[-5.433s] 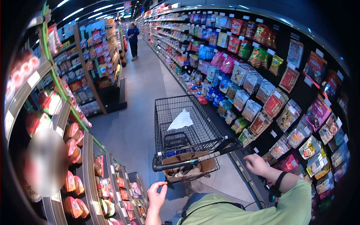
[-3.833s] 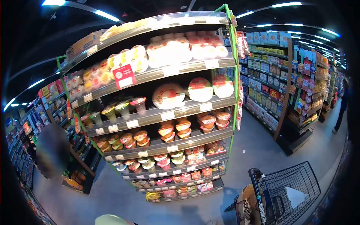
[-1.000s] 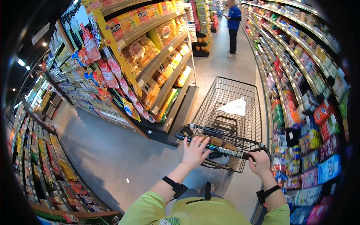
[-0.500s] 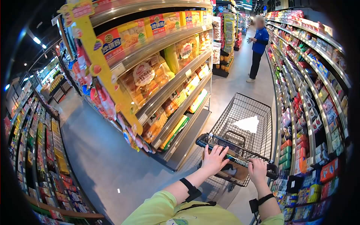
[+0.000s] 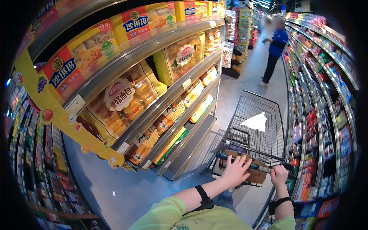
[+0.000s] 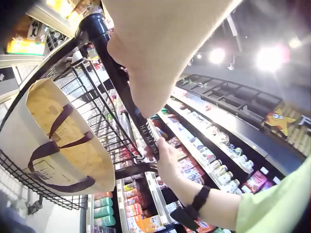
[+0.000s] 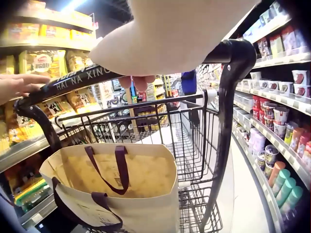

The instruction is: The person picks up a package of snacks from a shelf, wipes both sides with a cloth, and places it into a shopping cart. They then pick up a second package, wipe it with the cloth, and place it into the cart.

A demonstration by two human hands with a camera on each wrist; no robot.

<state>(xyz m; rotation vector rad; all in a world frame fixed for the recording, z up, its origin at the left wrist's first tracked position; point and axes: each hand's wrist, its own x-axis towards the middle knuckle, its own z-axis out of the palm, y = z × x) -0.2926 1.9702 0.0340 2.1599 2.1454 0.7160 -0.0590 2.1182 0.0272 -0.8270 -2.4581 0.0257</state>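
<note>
Right hand (image 5: 278,176) grips cart handle (image 5: 260,167) (left hand (image 5: 234,172) rests flat)

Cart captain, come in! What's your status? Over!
Left hand rests on cart handle, right hand grips it. Tote bag aboard the cart. Person in blue ahead in the aisle.
</note>
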